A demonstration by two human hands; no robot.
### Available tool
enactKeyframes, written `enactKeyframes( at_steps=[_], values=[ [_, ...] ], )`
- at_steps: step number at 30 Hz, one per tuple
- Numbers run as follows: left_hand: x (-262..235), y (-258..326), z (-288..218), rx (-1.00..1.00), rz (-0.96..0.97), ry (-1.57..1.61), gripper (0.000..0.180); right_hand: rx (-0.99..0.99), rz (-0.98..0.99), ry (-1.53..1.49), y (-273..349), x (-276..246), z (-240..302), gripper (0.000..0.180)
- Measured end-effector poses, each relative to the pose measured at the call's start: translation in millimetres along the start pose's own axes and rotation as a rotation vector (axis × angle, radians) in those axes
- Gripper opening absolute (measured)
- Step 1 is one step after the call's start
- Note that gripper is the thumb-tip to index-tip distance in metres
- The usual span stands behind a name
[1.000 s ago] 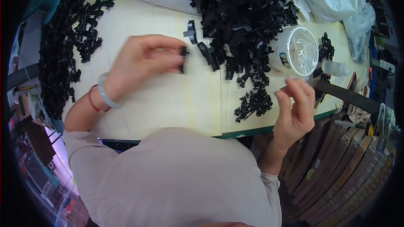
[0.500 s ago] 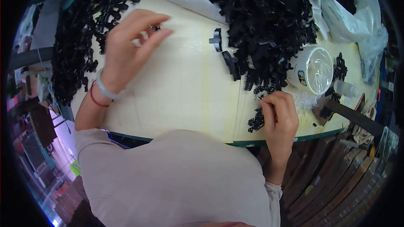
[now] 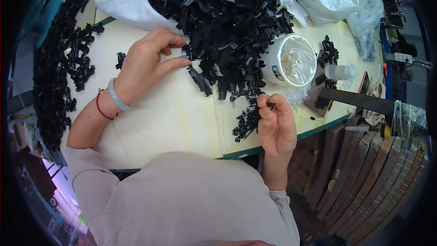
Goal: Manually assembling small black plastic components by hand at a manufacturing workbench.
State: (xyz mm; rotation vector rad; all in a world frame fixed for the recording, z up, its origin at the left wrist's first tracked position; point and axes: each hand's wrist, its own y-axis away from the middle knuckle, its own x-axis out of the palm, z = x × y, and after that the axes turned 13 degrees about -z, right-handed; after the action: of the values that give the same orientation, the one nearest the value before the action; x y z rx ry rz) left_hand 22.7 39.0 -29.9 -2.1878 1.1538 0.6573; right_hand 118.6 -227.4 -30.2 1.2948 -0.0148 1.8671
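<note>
My left hand (image 3: 150,59) reaches to the near-left edge of a big heap of black plastic parts (image 3: 223,23). Its thumb and fingers close around the two ends of a curved black plastic part (image 3: 185,51). Another curved part (image 3: 199,81) lies just below the thumb. On the right, my right hand (image 3: 278,130) is turned palm up, fingers curled, with a small black plastic piece (image 3: 271,105) pinched at the fingertips. Beside it is a little pile of small black pieces (image 3: 246,123). A lone black part (image 3: 120,60) rests left of my left hand.
A long bank of black parts (image 3: 50,82) lines the table's left side. A white tub (image 3: 271,70) with clear film stands right of the heap, near a small translucent bottle (image 3: 337,72). White sacking (image 3: 127,4) lies behind. A dark bar (image 3: 359,100) crosses the right edge.
My left hand has moved right, from near the left bank to the curved part by the heap. A black part now lies left of it. My right hand has turned palm up. The view has shifted.
</note>
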Motion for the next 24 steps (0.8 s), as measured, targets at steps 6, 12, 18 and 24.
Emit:
enactKeyframes(
  at_steps=[6,12,18,24],
  values=[
    [0,1,-5,-0.111,0.009,0.074,0.032,-0.090,-0.003,0.123,0,4,-2,0.020],
    [7,2,1,0.111,-0.026,-0.006,0.031,-0.192,-0.010,0.204,1,-3,-5,0.019],
    [6,0,-4,0.059,0.021,0.001,0.025,-0.258,-0.090,0.381,4,6,0,0.022],
    [2,1,-7,0.000,-0.016,0.024,0.030,-0.298,-0.136,0.338,-3,4,-5,0.020]
  ],
)
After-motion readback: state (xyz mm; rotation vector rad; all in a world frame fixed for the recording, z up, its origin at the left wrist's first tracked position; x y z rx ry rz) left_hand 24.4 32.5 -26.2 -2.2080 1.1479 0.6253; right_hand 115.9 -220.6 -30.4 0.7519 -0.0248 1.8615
